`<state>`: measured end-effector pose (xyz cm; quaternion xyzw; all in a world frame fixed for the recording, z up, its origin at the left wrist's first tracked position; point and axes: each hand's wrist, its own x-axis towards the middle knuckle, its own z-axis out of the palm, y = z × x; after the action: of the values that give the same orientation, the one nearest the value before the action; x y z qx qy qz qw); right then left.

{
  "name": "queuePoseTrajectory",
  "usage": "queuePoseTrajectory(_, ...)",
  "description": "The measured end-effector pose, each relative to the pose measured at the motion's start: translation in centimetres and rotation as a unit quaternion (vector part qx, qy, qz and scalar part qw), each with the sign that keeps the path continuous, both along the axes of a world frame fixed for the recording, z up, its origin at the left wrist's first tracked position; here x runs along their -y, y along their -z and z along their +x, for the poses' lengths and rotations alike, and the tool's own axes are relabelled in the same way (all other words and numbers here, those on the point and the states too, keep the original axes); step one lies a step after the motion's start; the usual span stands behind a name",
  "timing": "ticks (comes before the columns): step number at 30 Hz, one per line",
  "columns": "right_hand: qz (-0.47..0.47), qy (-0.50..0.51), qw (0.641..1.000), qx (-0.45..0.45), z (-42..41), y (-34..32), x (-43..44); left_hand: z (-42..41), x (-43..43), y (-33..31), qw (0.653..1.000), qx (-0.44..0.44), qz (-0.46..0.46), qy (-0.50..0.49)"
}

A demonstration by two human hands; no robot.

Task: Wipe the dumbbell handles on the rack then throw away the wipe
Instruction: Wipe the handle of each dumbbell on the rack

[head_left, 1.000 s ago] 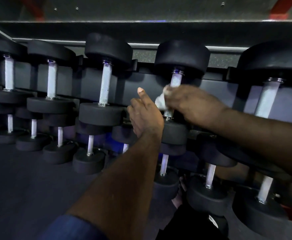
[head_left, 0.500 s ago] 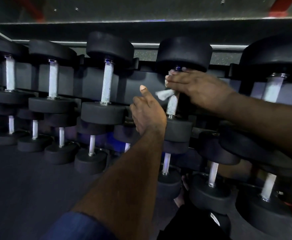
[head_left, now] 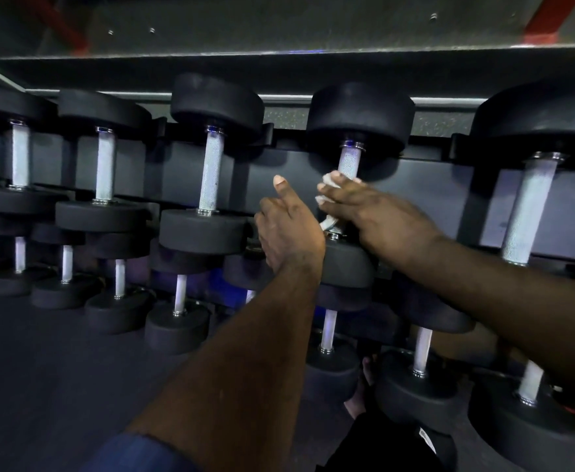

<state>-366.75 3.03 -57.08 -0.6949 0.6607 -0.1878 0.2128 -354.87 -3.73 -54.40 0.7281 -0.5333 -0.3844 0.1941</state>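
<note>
Black dumbbells with knurled silver handles lie in two rows on a dark rack (head_left: 279,172). My right hand (head_left: 374,216) grips a white wipe (head_left: 330,181) wrapped round the handle (head_left: 349,165) of the fourth upper dumbbell, low on the handle near its front weight (head_left: 347,264). Only bits of the wipe show between my fingers. My left hand (head_left: 289,229) rests against the front weights just left of that dumbbell, thumb pointing up; its fingers are hidden behind the hand.
Upper-row handles stand left (head_left: 211,175) and right (head_left: 528,212) of the one being wiped. A lower row of smaller dumbbells (head_left: 177,321) sits near the dark floor (head_left: 41,369). My foot (head_left: 361,393) shows below the rack.
My right hand has slid with the wipe from the top of the handle down toward the front weight. The left hand has stayed in place.
</note>
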Motion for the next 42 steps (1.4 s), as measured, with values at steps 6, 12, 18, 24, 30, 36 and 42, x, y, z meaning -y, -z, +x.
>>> queuePoseTrajectory(6, -0.125, 0.404, 0.868, 0.259, 4.6, 0.0, -0.7, 0.1, -0.1, -0.1, 1.0, 0.007, -0.003, 0.01)
queuePoseTrajectory(12, -0.033, 0.539, 0.614, 0.576, 2.0, 0.3, 2.5, 0.2, 0.0, 0.0, 1.0, 0.004, -0.005, 0.012)
queuePoseTrajectory(18, 0.079, 0.476, 0.708, 0.515, 1.1, 0.3, 1.9, 0.2, 0.0, -0.2, 1.0, 0.008, 0.001, 0.015)
queuePoseTrajectory(24, 0.156, 0.452, 0.777, 0.41, -0.9, 0.0, 3.0, 0.2, -0.1, -0.1, 1.0, 0.01, -0.001, 0.015)
queuePoseTrajectory(30, 0.165, 0.42, 0.834, 0.318, 0.5, 0.3, 2.6, 0.0, -0.2, -0.2, 1.0, 0.016, -0.002, 0.014)
queuePoseTrajectory(36, 0.087, 0.474, 0.683, 0.549, -1.8, -2.0, 4.2, -0.1, -0.3, -0.1, 1.0, 0.017, -0.009, 0.018)
queuePoseTrajectory(42, 0.025, 0.503, 0.545, 0.67, -1.1, -2.1, 4.3, -0.1, -0.1, 0.1, 0.999, 0.025, -0.01, 0.019)
